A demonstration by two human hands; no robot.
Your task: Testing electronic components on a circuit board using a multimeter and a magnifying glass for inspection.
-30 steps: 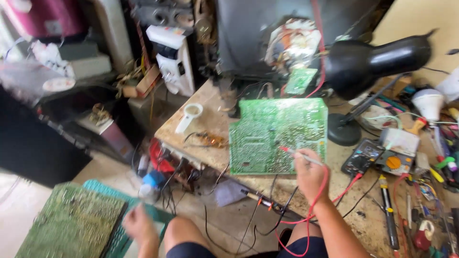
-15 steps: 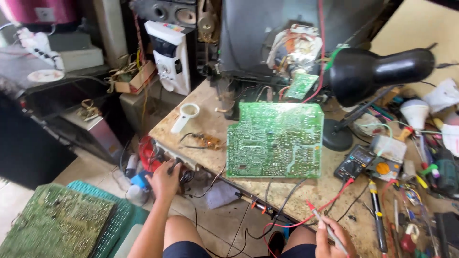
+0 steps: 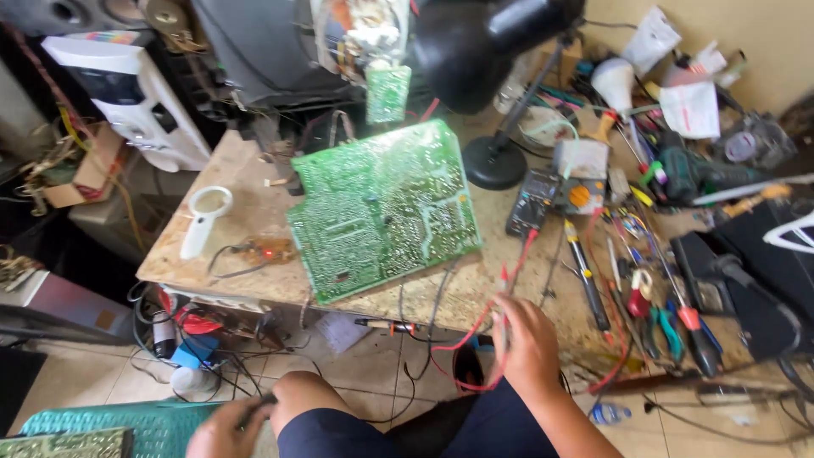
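My right hand (image 3: 530, 348) rests at the front edge of the wooden table (image 3: 254, 182), shut on a thin probe with a red lead (image 3: 509, 288). The lead runs up to a dark multimeter (image 3: 532, 202). A large green circuit board (image 3: 381, 208) lies tilted, solder side up, left of that hand and apart from it. My left hand (image 3: 222, 431) is low at the bottom edge beside my knee. Its fingers curl around a thin dark probe-like stick (image 3: 257, 403).
A black desk lamp (image 3: 496, 161) stands behind the board, in front of an opened television (image 3: 271, 51). A white magnifier (image 3: 203, 219) and a small board with a lit red light (image 3: 264, 252) lie on the left. Screwdrivers and pliers (image 3: 670, 326) crowd the right. A teal basket (image 3: 127, 420) sits on the floor.
My left hand dropped from the wires under the table edge to beside my knee. My right hand rose to the table's front edge with the probe. The view shifted right.
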